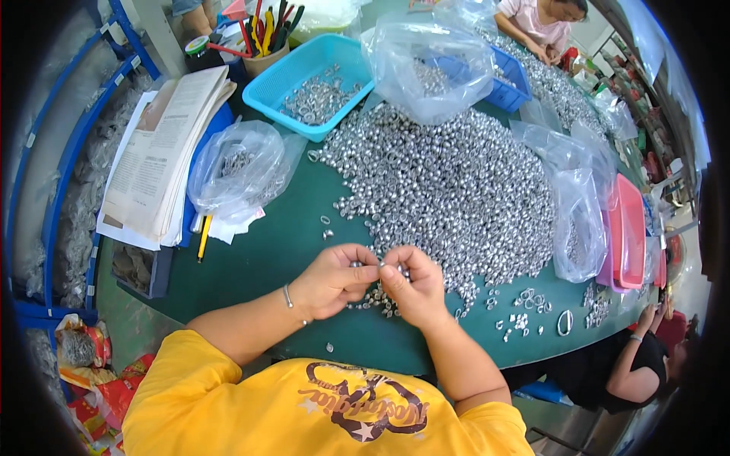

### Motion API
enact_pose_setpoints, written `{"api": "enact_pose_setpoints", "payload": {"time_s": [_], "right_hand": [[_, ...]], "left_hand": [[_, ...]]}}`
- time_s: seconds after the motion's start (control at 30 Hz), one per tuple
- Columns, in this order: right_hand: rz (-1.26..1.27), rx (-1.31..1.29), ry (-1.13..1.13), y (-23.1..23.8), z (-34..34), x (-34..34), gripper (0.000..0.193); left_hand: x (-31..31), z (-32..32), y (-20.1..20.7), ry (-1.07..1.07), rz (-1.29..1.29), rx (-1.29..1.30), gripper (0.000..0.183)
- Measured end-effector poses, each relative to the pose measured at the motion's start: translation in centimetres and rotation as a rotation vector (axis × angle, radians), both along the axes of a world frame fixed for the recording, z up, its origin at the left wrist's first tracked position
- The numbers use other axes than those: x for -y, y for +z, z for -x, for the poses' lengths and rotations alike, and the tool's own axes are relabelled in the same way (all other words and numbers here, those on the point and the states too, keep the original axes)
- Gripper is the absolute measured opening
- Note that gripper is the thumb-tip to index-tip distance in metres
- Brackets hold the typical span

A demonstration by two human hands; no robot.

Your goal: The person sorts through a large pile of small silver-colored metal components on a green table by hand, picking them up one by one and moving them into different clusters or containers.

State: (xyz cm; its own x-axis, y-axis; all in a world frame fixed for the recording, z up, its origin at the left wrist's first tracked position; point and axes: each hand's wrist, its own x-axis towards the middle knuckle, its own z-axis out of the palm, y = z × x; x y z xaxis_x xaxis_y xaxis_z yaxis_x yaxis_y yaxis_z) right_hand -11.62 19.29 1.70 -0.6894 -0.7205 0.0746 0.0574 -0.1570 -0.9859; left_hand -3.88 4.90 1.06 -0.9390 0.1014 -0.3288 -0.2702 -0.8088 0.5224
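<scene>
My left hand (328, 284) and my right hand (420, 290) meet at the near edge of a big heap of small silver metal rings (456, 190). Both are closed, thumbs against fingers, with the fingertips almost touching. Small silver pieces (403, 268) show between the fingers of my right hand. A bit of silver (356, 264) also peeks out of my left hand's curled fingers. The fingers cover most of what they pinch, so its exact shape is hidden. More loose rings lie on the green table (251, 281) just under and beyond my hands.
Behind the heap are a turquoise basket (258, 95), a blue basket (517, 95) and clear bags (433, 57). Papers (163, 144), another bag (243, 171) and a yellow pen (204, 239) lie left. Pink trays (630, 228) stand right. Other people sit at the far and right sides.
</scene>
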Motion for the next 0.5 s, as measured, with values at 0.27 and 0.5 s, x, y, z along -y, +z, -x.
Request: {"api": "enact_pose_setpoints", "payload": {"time_s": [0.27, 0.5], "right_hand": [[-0.027, -0.954, -0.268, 2.1, -1.0, 1.7, 0.012], [-0.025, -0.966, -0.375, 3.1, -0.3, -1.8, 0.02]], "left_hand": [[-3.8, 1.6, -0.6, 0.009, -0.474, 0.028, 0.03], [-4.7, 3.2, -0.3, 0.118, -0.485, 0.189, 0.024]]}}
